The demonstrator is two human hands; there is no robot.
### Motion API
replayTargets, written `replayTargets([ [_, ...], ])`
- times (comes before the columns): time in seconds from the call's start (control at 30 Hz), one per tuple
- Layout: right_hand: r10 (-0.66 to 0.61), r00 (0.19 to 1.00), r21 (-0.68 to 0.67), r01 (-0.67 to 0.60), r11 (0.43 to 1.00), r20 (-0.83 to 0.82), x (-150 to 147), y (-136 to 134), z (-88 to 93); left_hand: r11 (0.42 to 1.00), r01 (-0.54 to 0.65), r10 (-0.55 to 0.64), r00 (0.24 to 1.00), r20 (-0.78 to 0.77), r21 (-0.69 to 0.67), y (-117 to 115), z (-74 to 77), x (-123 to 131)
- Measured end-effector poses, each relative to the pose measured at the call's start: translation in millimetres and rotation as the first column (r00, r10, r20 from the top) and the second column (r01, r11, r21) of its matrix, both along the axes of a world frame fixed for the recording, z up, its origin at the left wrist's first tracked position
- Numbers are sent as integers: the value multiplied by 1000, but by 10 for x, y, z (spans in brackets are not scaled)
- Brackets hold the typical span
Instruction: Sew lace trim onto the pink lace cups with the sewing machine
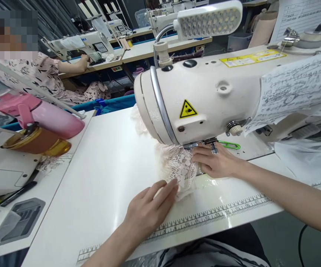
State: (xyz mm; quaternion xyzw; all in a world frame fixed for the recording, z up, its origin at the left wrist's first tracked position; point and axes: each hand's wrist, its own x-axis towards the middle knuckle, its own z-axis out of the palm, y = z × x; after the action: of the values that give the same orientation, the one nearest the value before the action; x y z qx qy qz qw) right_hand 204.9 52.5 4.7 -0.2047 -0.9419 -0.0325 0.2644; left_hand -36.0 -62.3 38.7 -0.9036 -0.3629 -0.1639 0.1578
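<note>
A piece of cream lace fabric with a fringed edge lies under the head of the white sewing machine. My left hand has its fingertips closed on the lace's near left edge, thumb hidden beneath. Close by the presser foot and needle area, my right hand bends its fingers onto the lace's right side; its fingertips are partly covered by the machine parts. Just behind that hand lies a slim green tool, partly hidden. More pale fabric shows behind the machine head.
A printed ruler strip runs along the table's front edge. At left stand a pink bottle and an amber cup. An LED lamp overhangs the machine. Another person sits at a sewing machine beyond.
</note>
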Motion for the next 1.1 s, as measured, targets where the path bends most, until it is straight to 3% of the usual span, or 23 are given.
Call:
replayTargets([
  [0.1,39,998,-13,-40,999,-51,0,13,-32,957,-196,230,962,148,-214,18,90,49],
  [0.17,64,992,21,-62,998,-105,-1,26,-55,936,-236,278,951,137,-261,117,183,96],
  [0.27,71,989,63,-63,996,-129,0,41,-64,965,-154,160,987,12,-214,341,223,166],
  [0.33,59,993,76,-51,996,-103,0,45,-53,974,-113,106,993,-42,-197,483,149,207],
  [0.43,55,996,86,-49,995,-76,1,47,-43,986,-123,122,992,-19,-116,608,-22,247],
  [0.53,15,996,41,-11,999,-91,-2,41,-65,993,-119,119,993,-9,16,627,-122,260],
  [0.63,-72,996,11,72,997,-55,-16,16,-82,987,-111,115,993,-30,116,609,-119,261],
  [0.8,-81,996,93,85,992,-44,-33,-41,-66,981,-120,124,992,-15,154,607,-84,252],
  [0.9,-87,996,75,87,993,-1,-23,-54,-72,986,-103,97,994,49,133,613,-123,246],
  [1.1,-79,997,51,79,996,8,-26,-45,-52,986,-56,67,996,64,-158,606,-286,252],
])
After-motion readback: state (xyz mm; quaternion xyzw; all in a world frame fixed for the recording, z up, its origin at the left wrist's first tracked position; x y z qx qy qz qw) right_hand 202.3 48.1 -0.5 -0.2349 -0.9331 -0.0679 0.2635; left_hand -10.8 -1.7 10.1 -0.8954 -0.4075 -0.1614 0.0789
